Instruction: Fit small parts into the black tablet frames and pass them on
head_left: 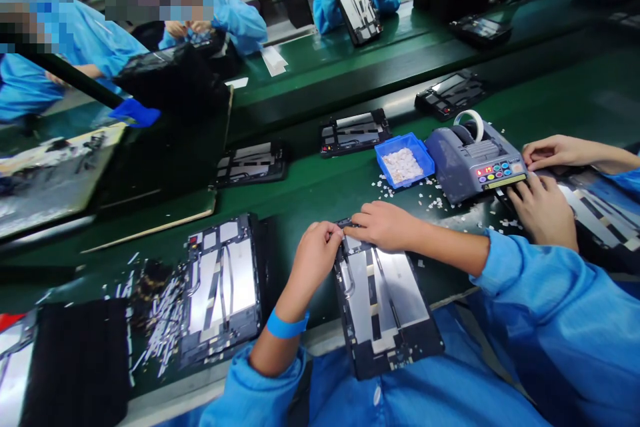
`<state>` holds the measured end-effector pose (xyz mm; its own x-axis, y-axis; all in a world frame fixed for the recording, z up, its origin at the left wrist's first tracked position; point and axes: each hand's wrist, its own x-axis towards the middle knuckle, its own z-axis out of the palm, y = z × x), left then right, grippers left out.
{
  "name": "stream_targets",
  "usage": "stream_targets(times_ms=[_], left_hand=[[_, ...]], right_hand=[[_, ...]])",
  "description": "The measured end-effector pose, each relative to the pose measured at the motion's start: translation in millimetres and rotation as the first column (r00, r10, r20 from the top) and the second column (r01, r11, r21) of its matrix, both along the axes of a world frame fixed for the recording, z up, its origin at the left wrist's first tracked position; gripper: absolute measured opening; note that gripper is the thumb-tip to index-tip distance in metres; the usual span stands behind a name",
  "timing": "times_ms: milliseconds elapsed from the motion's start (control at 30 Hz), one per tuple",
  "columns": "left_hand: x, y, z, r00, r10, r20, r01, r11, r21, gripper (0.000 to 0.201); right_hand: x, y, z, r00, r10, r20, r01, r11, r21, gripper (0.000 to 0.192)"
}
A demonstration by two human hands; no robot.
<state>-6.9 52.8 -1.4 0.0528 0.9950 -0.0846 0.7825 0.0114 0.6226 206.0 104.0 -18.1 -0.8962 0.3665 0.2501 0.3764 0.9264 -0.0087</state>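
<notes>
While left hand [315,257] pinches, right hand [383,225] presses tablet frame [383,300].

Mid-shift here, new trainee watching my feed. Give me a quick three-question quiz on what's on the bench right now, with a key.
1. True or false: both of the wearer's hands are at the far end of the open tablet chassis.
2. What lies in the blue tray? A) screws B) small white pieces C) cables
3. Which machine stands to the right of that tray?

Key
1. True: the left hand and right hand meet at the chassis's top edge.
2. B.
3. The grey tape dispenser, with a co-worker's hand just in front of it.
</notes>
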Motion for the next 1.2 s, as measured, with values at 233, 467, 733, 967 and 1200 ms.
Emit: stream_targets(times_ms=[233, 467, 733, 967, 1200], left_hand=[[4.3, -6.7, -6.4, 0.998, 0.054, -0.039, -0.051, 0.996, 0.072, 0.006], [-0.1, 4.6, -13.7, 0.948, 0.218, 0.232, -0.196, 0.974, -0.113, 0.018], [-2.7, 18.3, -14.1, 0.931, 0.167, 0.326, -0.11, 0.976, -0.186, 0.009], [1.4, 2.6, -11.8, 0.988, 0.119, 0.096, -0.119, 0.993, -0.001, 0.02], [-4.9, -46.1, -15.5, 0.961, 0.24, 0.136, -0.257, 0.959, 0.119, 0.044]], right_hand=[[-0.4, -0.4, 0.1, 1.0, -0.003, 0.009, 0.003, 1.0, -0.015, 0.026], [0.7, -0.2, -1.5, 1.0, -0.008, -0.021, 0.008, 1.0, -0.023, 0.025], [0.1, -1.2, -4.4, 0.999, -0.015, -0.036, 0.013, 0.999, -0.037, 0.026], [-1.9, -0.9, -5.7, 0.999, -0.028, -0.034, 0.026, 0.999, -0.038, 0.021], [25.5, -16.0, 3.3, 0.799, -0.598, -0.06, 0.549, 0.766, -0.335, 0.03]])
